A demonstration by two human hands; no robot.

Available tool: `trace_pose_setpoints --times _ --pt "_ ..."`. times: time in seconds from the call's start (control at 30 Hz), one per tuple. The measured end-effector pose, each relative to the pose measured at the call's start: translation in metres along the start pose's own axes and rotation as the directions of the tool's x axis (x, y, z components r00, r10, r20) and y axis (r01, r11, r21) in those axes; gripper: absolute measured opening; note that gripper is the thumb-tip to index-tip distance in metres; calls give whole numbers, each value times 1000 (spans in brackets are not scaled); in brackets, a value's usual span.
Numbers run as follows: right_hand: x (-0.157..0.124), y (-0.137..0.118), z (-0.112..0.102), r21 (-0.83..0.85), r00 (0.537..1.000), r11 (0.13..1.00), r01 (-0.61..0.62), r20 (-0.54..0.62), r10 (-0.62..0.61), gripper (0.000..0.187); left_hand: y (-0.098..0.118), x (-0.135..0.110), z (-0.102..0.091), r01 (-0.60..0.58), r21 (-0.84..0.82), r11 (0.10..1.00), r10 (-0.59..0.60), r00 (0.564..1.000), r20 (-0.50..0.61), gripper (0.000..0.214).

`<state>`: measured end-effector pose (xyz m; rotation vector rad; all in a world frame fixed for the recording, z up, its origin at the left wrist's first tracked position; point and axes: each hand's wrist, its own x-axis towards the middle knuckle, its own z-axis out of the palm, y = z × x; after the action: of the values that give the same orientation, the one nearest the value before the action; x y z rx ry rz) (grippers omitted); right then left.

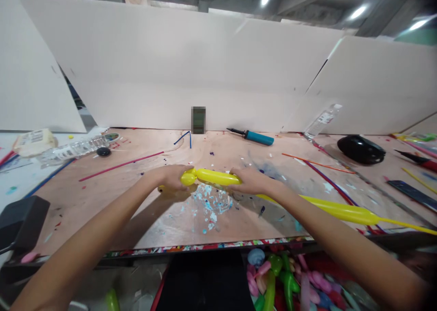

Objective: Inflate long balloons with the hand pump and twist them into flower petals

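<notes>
A long yellow modelling balloon (218, 177) stretches across the table, with small twisted bubbles at its left end. My left hand (174, 176) is closed around those bubbles. Further along the same balloon, my right hand (251, 180) grips it, fingers wrapped round. From there the balloon runs behind my right forearm and comes out to the right, ending in a thin uninflated tail. Part of the left end is hidden by my left hand.
A teal hand pump (259, 138) lies by the white partition (205, 69). Uninflated balloons (121, 166), a plastic bottle (322, 122), a black rounded object (361, 149) and a black box (22, 224) surround the work area. Below right are many finished balloons (290, 279).
</notes>
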<state>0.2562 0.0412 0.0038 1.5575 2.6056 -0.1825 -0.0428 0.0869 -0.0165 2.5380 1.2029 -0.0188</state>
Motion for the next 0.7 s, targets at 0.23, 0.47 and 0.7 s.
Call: trace_pose_setpoints --times 0.23,0.47,0.7 --pt "0 -1 7 80 994 996 -26 -101 34 38 22 12 21 25 143 989 -11 995 -102 94" --pt "-8 5 7 192 996 981 -40 -65 53 54 43 -1 13 -50 269 962 147 923 -356 51" --pt "-6 -25 -17 507 988 854 117 -144 -49 48 65 -9 -7 -204 443 873 419 780 -466 65"
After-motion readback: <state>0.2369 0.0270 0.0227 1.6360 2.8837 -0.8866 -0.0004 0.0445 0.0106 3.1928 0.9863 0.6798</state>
